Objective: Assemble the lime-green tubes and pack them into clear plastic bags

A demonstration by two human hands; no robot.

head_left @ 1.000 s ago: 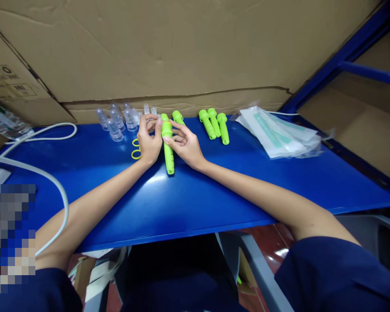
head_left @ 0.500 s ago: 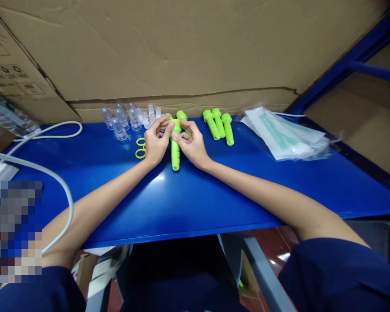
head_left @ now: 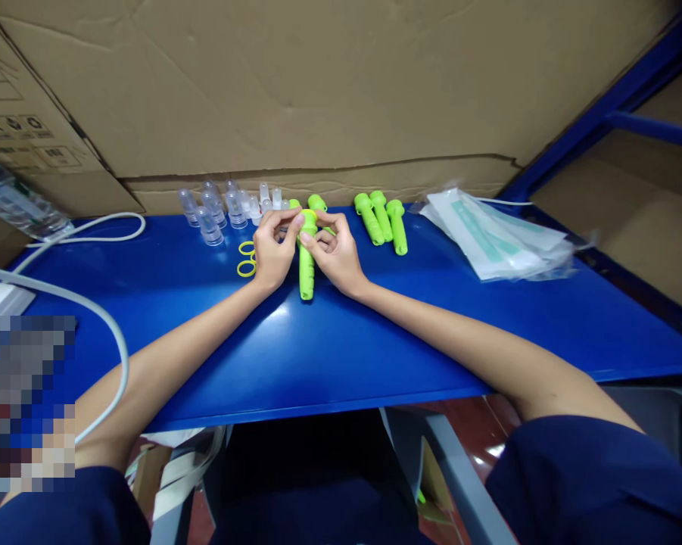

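Note:
A lime-green flashlight-shaped body is held upright-looking over the blue table, its wide head away from me. Fingers and thumb of my left hand close on the left side of the head. From the right, my right hand pinches the head and the neck below it. A yellow ring shows at the top of the head, between the fingertips. Beside my left hand lie loose yellow rings, partly covered by it. More green bodies stand or lie just behind my hands, mostly hidden.
Clear plastic caps and small clear pieces stand at the back left. Three green bodies lie right of centre, near plastic-wrapped packets. A white cable loops at left by a water bottle. Cardboard walls the back.
My fingers have shifted slightly around the head of the green body, and the yellow ring on top shows more clearly. Both hands keep their hold in nearly the same place.

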